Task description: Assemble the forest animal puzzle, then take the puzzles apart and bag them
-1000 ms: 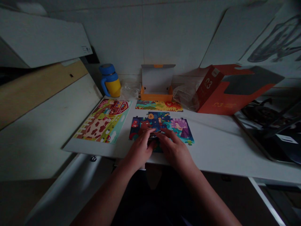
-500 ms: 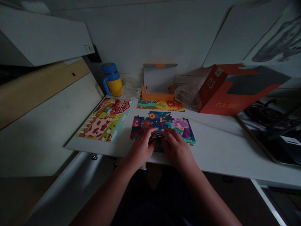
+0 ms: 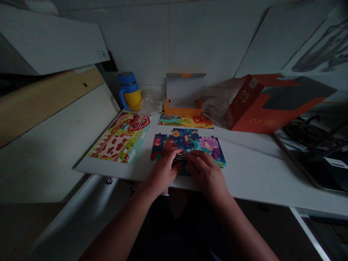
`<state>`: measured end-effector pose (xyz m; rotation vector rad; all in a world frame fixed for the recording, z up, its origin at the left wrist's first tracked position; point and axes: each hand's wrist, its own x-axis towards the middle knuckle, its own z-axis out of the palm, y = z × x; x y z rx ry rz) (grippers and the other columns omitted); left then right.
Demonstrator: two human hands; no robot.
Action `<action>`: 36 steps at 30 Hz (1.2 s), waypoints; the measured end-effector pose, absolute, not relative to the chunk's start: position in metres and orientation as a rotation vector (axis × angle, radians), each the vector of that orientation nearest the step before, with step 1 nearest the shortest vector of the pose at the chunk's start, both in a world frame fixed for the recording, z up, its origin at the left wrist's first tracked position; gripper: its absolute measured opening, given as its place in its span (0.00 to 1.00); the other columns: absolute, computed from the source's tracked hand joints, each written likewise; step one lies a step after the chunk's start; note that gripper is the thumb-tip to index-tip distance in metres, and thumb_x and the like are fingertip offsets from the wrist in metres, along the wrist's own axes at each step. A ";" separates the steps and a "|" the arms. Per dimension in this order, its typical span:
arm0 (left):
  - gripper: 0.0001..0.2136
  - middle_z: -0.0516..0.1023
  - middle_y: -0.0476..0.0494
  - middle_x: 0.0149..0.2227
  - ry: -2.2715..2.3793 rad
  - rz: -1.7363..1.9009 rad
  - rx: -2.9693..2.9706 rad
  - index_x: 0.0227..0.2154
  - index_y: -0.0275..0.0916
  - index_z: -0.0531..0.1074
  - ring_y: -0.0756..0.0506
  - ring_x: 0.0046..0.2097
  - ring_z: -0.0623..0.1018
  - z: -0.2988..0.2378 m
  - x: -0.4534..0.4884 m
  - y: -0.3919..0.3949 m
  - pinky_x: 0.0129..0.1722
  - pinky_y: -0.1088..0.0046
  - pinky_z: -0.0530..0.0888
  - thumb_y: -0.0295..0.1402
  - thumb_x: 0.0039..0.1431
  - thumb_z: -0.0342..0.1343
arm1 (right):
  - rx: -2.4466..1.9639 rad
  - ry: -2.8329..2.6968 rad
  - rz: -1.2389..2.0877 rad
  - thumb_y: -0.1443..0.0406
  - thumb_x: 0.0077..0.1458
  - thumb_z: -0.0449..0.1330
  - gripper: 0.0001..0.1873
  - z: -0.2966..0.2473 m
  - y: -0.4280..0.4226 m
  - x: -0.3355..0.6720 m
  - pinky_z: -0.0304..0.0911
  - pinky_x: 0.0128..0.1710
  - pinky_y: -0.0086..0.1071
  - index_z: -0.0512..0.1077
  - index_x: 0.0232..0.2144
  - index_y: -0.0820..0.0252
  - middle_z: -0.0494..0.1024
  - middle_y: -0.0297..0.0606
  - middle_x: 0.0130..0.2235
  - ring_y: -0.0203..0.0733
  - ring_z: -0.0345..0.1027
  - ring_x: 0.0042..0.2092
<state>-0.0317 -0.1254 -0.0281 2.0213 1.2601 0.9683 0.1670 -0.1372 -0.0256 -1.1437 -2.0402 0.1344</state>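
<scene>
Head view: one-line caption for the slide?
Left hand and right hand meet over a partly assembled jigsaw puzzle on a white table.

Dim, grainy view, soft shadow under left hand (image 3: 163, 173) and right hand (image 3: 207, 173), bent edges

You're in what looks like a home kitchen: white wall tiles (image 3: 206, 40) rise behind the white table (image 3: 252, 170), a gas hob (image 3: 304, 134) with a black grate sits at its right end, and a blue-and-yellow drinking bottle (image 3: 129, 92) stands by the wall.
</scene>
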 end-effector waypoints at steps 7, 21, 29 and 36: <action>0.24 0.80 0.44 0.59 1.289 0.952 2.050 0.62 0.48 0.69 0.42 0.61 0.79 -0.025 -0.032 -0.125 0.63 0.60 0.76 0.21 0.66 0.57 | -1.185 -2.008 0.123 0.66 0.71 0.58 0.08 -0.026 -0.137 0.172 0.72 0.49 0.43 0.76 0.48 0.58 0.81 0.44 0.47 0.49 0.75 0.47; 0.21 0.80 0.42 0.59 1.289 0.949 1.955 0.61 0.48 0.68 0.41 0.58 0.81 -0.023 -0.034 -0.125 0.62 0.60 0.76 0.26 0.68 0.57 | -1.376 -1.945 0.205 0.65 0.71 0.55 0.07 -0.029 -0.132 0.177 0.67 0.47 0.44 0.73 0.42 0.58 0.80 0.44 0.42 0.53 0.73 0.45; 0.20 0.80 0.43 0.59 1.307 0.944 1.945 0.61 0.49 0.68 0.41 0.59 0.80 -0.024 -0.035 -0.125 0.61 0.60 0.76 0.28 0.68 0.58 | -1.442 -1.967 0.118 0.65 0.71 0.55 0.07 -0.032 -0.137 0.188 0.69 0.50 0.51 0.73 0.46 0.59 0.79 0.49 0.44 0.57 0.73 0.48; 0.22 0.78 0.41 0.60 1.265 0.945 1.910 0.62 0.49 0.67 0.40 0.60 0.79 -0.030 -0.036 -0.122 0.61 0.59 0.76 0.27 0.68 0.57 | -1.173 -2.147 0.159 0.68 0.72 0.54 0.17 -0.020 -0.134 0.185 0.71 0.52 0.45 0.72 0.59 0.56 0.79 0.46 0.54 0.51 0.73 0.51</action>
